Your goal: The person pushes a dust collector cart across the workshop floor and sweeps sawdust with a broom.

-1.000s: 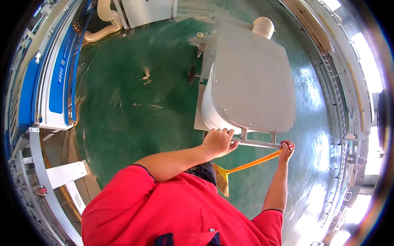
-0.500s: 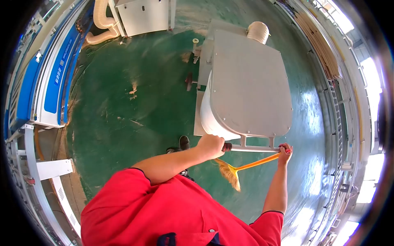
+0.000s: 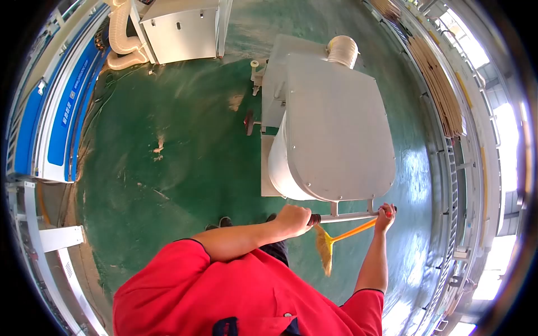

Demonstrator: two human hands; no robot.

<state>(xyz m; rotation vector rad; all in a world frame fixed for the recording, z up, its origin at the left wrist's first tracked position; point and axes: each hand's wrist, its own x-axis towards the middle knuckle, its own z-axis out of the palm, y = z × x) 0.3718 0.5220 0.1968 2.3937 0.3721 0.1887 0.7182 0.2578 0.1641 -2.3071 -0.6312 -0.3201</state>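
Observation:
A grey wheeled machine [image 3: 339,129] with a flat metal top stands in front of me. Its push handle [image 3: 350,216] runs across the near side and has dark grips. My left hand [image 3: 294,220] is wrapped round the handle's left end. At the right end, my right hand [image 3: 385,217] is closed round the handle and also holds an orange-handled broom [image 3: 354,231]. The broom hangs slanting down to the left below the handle, its straw bristles [image 3: 324,252] near the floor; I cannot tell whether they touch it.
A ribbed hose stub [image 3: 342,51] rises from the machine's far end. Blue-and-white equipment [image 3: 61,123] lines the left side. A grey cabinet [image 3: 182,33] stands ahead left. Stacked boards [image 3: 437,84] and a long rail run along the right. Debris [image 3: 158,144] lies on the green floor [image 3: 190,112].
The cabinet, machine and floor debris have shifted slightly left and down in view. The broom head hangs more steeply. My feet have moved, and both hands keep their hold.

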